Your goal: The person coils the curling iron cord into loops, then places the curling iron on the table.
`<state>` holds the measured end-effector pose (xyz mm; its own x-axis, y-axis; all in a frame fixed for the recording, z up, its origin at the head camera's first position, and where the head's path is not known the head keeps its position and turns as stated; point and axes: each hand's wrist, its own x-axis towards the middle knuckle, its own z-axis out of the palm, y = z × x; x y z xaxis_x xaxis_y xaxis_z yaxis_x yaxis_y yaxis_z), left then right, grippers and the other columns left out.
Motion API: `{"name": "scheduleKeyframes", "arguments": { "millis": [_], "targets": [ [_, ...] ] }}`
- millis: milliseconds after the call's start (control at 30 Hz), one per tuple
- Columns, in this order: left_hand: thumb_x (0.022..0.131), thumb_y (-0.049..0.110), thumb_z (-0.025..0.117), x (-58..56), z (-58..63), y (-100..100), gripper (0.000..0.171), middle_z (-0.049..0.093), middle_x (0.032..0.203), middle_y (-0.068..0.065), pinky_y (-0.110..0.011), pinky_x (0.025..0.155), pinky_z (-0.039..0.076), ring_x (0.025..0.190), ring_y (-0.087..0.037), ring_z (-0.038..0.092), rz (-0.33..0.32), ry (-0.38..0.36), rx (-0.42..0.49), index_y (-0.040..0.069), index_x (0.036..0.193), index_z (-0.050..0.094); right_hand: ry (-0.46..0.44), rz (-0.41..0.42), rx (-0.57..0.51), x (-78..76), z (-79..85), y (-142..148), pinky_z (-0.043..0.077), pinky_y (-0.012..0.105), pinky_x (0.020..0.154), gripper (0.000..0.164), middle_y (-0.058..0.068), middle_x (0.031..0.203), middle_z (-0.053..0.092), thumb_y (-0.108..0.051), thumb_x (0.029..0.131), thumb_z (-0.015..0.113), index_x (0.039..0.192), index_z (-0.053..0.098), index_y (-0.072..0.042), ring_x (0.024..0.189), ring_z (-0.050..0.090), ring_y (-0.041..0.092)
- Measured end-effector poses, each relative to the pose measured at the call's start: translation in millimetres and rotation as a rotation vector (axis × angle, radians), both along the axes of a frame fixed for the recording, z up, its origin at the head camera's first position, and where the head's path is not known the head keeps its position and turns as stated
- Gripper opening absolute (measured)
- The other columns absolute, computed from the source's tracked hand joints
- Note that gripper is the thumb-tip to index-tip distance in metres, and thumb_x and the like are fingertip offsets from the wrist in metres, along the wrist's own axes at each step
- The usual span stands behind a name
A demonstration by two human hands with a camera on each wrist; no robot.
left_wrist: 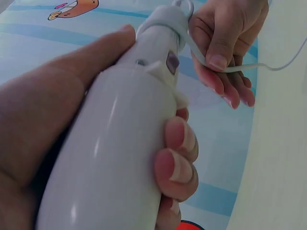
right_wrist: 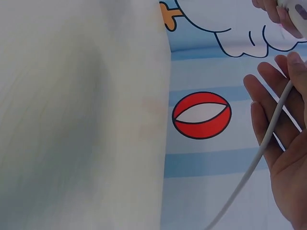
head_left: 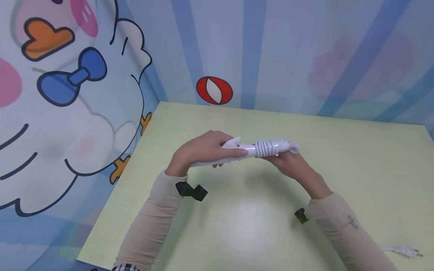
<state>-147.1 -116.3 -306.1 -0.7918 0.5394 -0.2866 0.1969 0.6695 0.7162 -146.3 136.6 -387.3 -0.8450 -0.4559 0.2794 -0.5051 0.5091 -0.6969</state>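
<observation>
A white curling iron is held level above the table, its cord wound in several coils round the handle. My left hand grips its body, with the thumb along one side and fingers curled round the other. A purple switch and a small raised tab show in the left wrist view. At the handle's end, my right hand pinches the loose white cord between thumb and fingers. From there the cord trails away over the table.
The cord's two-pin plug lies on the pale yellow-green table at the near right, beside the right sleeve. A wall with cartoon pictures stands behind and left of the table. Black wrist cameras sit at both cuffs.
</observation>
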Motion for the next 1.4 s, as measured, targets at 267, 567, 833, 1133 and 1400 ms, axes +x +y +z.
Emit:
{"name": "scheduleKeyframes", "arguments": {
  "millis": [267, 567, 833, 1133, 1400],
  "targets": [
    [0.083, 0.055, 0.066, 5.7, 5.6, 0, 0.037, 0.062, 0.079, -0.004, -0.031, 0.053, 0.051, 0.059, -0.017, 0.058, -0.111, -0.001, -0.041, 0.02, 0.095, 0.064, 0.143, 0.174, -0.038, 2.4, 11.2, 10, 0.053, 0.021, 0.079, 0.028, 0.007, 0.101, 0.074, 0.007, 0.08, 0.068, 0.105, 0.072, -0.005, 0.093, 0.07, 0.014],
    [0.083, 0.055, 0.065, 13.0, 13.3, 7, 0.035, 0.059, 0.071, -0.001, -0.027, 0.047, 0.046, 0.052, -0.015, 0.054, -0.18, 0.006, -0.135, 0.021, 0.088, 0.063, 0.146, 0.237, 0.123, -14.3, 20.9, 14, 0.054, 0.027, 0.078, 0.025, -0.003, 0.106, 0.072, -0.011, 0.085, 0.07, 0.11, 0.072, -0.016, 0.094, 0.068, 0.009],
    [0.079, 0.062, 0.065, 17.7, 14.5, 17, 0.041, 0.059, 0.071, 0.001, -0.026, 0.047, 0.045, 0.051, -0.014, 0.055, -0.142, 0.029, -0.326, 0.022, 0.087, 0.062, 0.176, 0.236, 0.299, -14.1, 35.4, 7, 0.054, 0.034, 0.08, 0.019, -0.006, 0.1, 0.073, -0.019, 0.087, 0.07, 0.106, 0.073, -0.019, 0.09, 0.068, 0.01],
    [0.079, 0.068, 0.06, 16.9, 3.0, 35, 0.046, 0.058, 0.066, 0.004, -0.028, 0.054, 0.041, 0.061, -0.012, 0.054, -0.047, 0.244, -0.595, 0.023, 0.083, 0.063, 0.3, 0.186, 0.445, -6.1, 51.1, -6, 0.054, 0.033, 0.072, 0.01, -0.002, 0.089, 0.072, -0.012, 0.085, 0.071, 0.096, 0.073, -0.013, 0.078, 0.067, 0.013],
    [0.082, 0.07, 0.054, 11.8, -9.7, 41, 0.052, 0.057, 0.068, 0.001, -0.029, 0.05, 0.04, 0.06, -0.015, 0.054, 0.131, 0.332, -0.608, 0.018, 0.088, 0.061, 0.261, 0.071, 0.485, -0.6, 53.0, -16, 0.054, 0.036, 0.07, 0.016, 0.007, 0.092, 0.072, -0.005, 0.087, 0.068, 0.102, 0.071, -0.004, 0.075, 0.065, 0.019]
  ]
}}
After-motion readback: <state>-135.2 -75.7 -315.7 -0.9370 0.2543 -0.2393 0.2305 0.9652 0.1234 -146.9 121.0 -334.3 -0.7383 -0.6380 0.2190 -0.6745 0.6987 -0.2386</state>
